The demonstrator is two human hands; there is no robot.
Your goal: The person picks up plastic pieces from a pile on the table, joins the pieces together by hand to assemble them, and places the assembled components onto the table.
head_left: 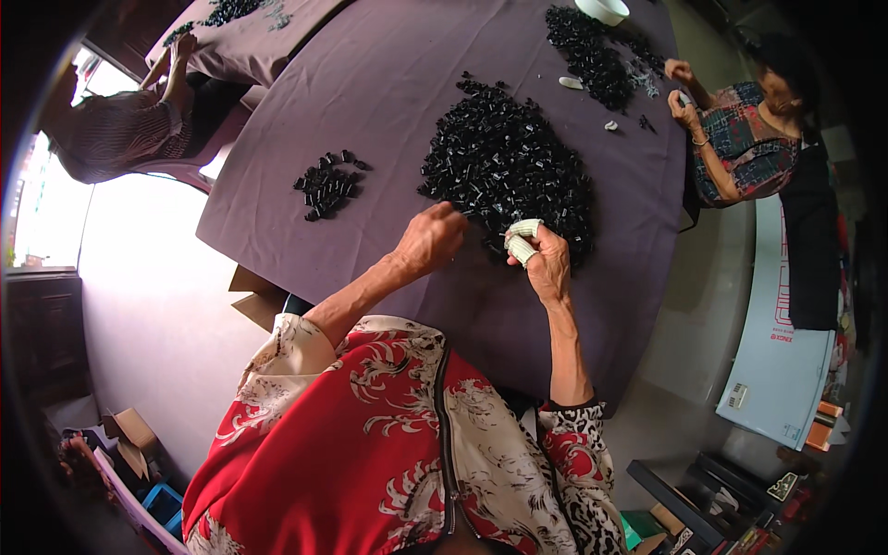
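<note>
A big heap of small black parts (509, 162) lies in the middle of a round table under a purple cloth (388, 74). My left hand (431, 238) is curled at the heap's near edge, fingers closed; what it pinches is hidden. My right hand (544, 259), with white tape wrapped round two fingers, rests at the heap's near right edge, fingers bent toward the left hand. A smaller pile of black parts (328, 185) lies to the left of my hands.
A person in a patterned top (749, 139) works at the right rim beside another black pile (597, 60) and a white bowl (603, 9). Another person (120, 120) sits at the far left. Cardboard boxes (129, 430) and a white board (782, 370) are on the floor.
</note>
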